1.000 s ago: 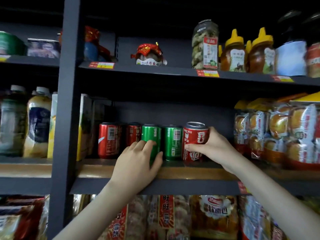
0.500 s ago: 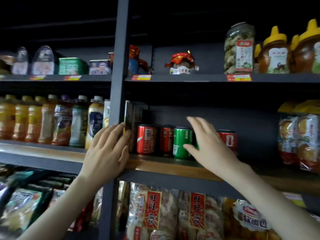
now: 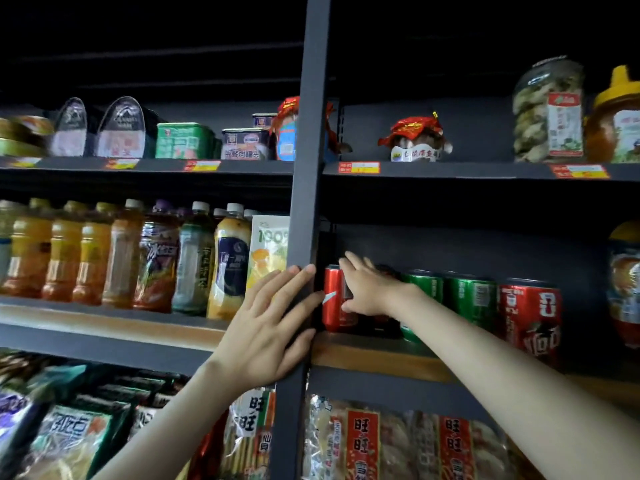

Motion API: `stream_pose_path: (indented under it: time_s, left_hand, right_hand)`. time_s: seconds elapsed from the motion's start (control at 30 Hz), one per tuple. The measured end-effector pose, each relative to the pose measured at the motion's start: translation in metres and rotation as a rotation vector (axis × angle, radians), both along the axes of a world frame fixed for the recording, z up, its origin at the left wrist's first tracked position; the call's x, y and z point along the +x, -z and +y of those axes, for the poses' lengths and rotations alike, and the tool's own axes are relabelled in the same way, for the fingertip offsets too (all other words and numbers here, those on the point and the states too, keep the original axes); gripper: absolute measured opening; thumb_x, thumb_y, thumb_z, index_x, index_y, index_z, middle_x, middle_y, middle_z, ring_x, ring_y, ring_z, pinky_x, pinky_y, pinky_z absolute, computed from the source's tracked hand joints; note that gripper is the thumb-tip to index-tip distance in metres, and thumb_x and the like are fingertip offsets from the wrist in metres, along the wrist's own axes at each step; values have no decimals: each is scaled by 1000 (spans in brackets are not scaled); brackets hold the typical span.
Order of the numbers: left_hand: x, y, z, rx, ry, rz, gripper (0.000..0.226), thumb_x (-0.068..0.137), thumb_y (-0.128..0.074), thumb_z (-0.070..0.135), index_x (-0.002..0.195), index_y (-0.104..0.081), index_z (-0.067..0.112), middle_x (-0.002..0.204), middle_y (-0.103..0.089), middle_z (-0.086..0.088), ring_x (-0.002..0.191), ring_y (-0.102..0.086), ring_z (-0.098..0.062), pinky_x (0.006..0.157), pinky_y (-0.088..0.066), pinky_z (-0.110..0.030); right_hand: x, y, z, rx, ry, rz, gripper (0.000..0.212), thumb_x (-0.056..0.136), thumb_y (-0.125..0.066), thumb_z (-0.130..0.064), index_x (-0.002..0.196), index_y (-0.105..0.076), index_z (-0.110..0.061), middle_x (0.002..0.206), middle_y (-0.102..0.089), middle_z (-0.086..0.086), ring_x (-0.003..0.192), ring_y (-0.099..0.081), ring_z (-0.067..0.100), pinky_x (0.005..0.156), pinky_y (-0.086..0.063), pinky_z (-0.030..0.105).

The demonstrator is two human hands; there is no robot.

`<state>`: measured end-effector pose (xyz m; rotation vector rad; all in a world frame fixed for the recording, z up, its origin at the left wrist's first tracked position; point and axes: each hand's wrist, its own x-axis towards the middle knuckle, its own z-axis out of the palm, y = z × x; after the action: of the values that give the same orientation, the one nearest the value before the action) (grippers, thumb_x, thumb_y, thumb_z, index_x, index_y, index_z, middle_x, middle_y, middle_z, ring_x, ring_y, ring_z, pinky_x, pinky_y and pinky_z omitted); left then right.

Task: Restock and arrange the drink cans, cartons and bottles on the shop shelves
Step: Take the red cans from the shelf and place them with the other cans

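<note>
On the wooden middle shelf (image 3: 367,353) stands a row of cans: a red cola can (image 3: 331,308) at the left, green cans (image 3: 471,301), and a red can with white characters (image 3: 530,317). My right hand (image 3: 372,289) reaches in over the cola cans, with straight fingers across the top of the leftmost one and the thumb on its front. It hides a second red can. My left hand (image 3: 266,327) lies flat, fingers spread, on the dark upright post (image 3: 308,168) and holds nothing.
Left of the post stand several drink bottles (image 3: 156,258) and a juice carton (image 3: 268,251). Tins and jars (image 3: 547,112) fill the top shelf. Snack packets (image 3: 360,441) sit on the bottom shelf and yellow-lidded packs (image 3: 625,285) at the far right.
The view has swung left. My right hand moved left along the row from the green can to the red cola cans. My left hand came to rest on the post.
</note>
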<state>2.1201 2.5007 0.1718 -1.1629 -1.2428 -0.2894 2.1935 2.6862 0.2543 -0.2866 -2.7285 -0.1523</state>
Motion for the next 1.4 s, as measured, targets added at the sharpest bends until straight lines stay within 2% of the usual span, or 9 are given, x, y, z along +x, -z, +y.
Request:
stream_pose_path:
  time_s: [0.17,0.27,0.4,0.6,0.97,1.07,1.2,1.3,1.4]
  left_hand:
    - [-6,2,4,-10,53,8,42,102,-30,38,133,-46,14,151,-29,-14,139,-28,-31,118,-20,-42]
    - [-7,2,4,-11,90,6,41,101,-34,36,130,-49,12,150,-31,-15,137,-31,-32,117,-21,-41]
    - [-4,2,3,-7,116,-14,40,95,-45,32,129,-50,10,148,-39,-17,135,-35,-33,114,-27,-44]
    - [12,7,-3,-3,110,-118,41,93,-49,27,126,-54,4,144,-45,-20,135,-37,-34,111,-32,-45]
    - [107,55,-13,-13,184,-465,50,86,-52,31,130,-50,6,139,-49,-13,127,-44,-28,105,-39,-41]
    - [149,81,-19,-40,333,-752,53,89,-58,35,135,-42,13,139,-45,-1,129,-40,-16,107,-32,-25]
    - [202,117,-40,-72,529,-1353,58,77,-64,55,124,-40,32,113,-49,28,104,-49,15,86,-38,-2]
    - [220,151,-52,-202,754,-1773,63,71,-67,58,123,-51,26,108,-67,15,99,-64,4,80,-51,-11]
    - [224,187,-59,-186,1124,-2132,70,66,-82,50,121,-59,14,115,-71,-5,108,-67,-17,82,-54,-23]
  right_hand:
    - [-1,5,-1,-15,-1,114,75,88,-66,-35,142,-20,-10,157,-9,18,145,-14,36,115,-23,49]
    - [7,7,-8,-96,-37,174,54,86,-69,-36,115,-25,-23,127,-37,11,115,-47,31,93,-45,46]
    - [24,13,-23,-60,-74,287,56,78,-78,-32,97,-26,-26,102,-38,-4,79,-51,16,71,-49,37]
    - [54,31,-35,29,-188,422,84,79,-78,-17,145,-26,-24,138,-32,1,122,-50,23,93,-50,38]
    - [179,71,-67,349,-189,684,81,68,-84,-8,138,-45,-17,132,-43,7,110,-56,23,62,-59,27]
    - [215,108,-76,141,-223,748,84,69,-86,-16,138,-40,-26,133,-35,-4,116,-43,5,90,-47,12]
    - [258,171,-94,-391,-261,820,78,67,-84,-34,134,-43,-33,126,-38,-15,116,-39,-7,92,-34,-2]
    - [281,217,-106,-710,-307,808,73,65,-80,-41,129,-45,-37,127,-42,-18,121,-46,-1,93,-47,15]
    - [289,253,-123,-634,-263,723,75,66,-86,-37,126,-42,-43,127,-34,-31,122,-40,-10,96,-37,7]
